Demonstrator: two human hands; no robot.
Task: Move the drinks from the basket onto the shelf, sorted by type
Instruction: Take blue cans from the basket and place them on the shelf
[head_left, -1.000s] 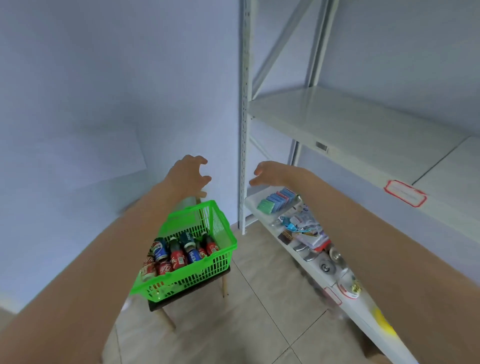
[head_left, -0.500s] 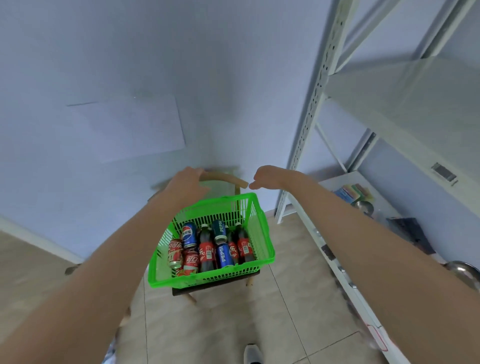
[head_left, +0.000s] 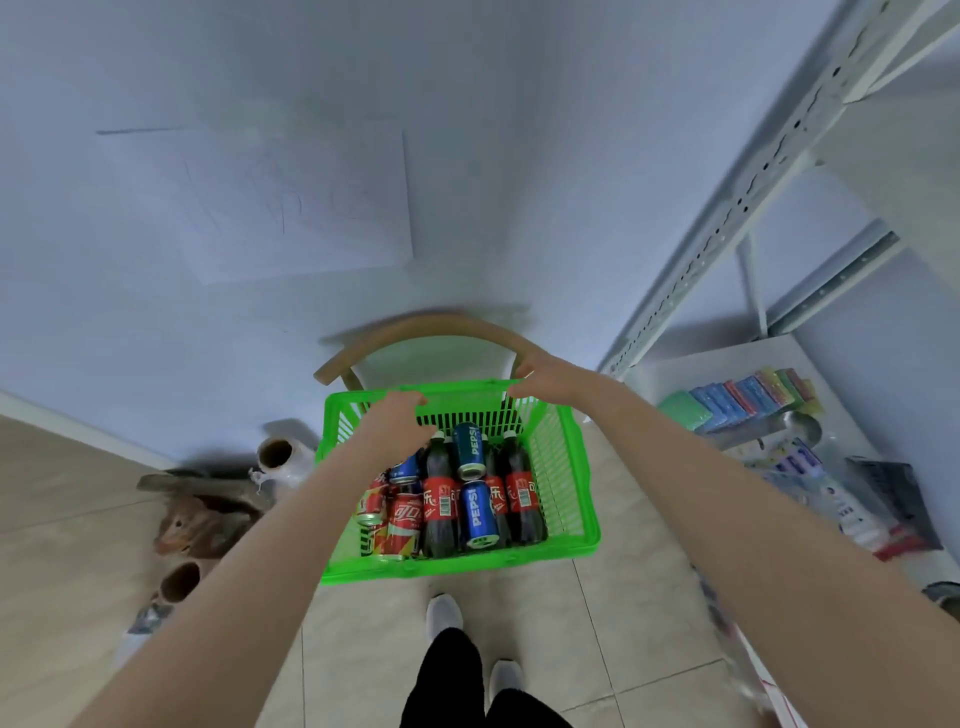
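The basket (head_left: 574, 467) sat on a chair (head_left: 415, 326), just left of the shelf (head_left: 722, 223). Both hands were at its far rim. The left hand (head_left: 397, 415) had its fingers curled over the rim, and the right hand (head_left: 550, 378) pinched the rim near the far right corner. The drinks (head_left: 478, 512) (blue cans, red cans, dark bottles) lay packed together inside the basket.

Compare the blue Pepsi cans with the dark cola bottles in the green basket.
The Pepsi cans are blue, while the cola bottles are dark with red labels. The cans are short and straight-sided; the bottles are longer, with narrow capped necks. Both sit in the green basket.
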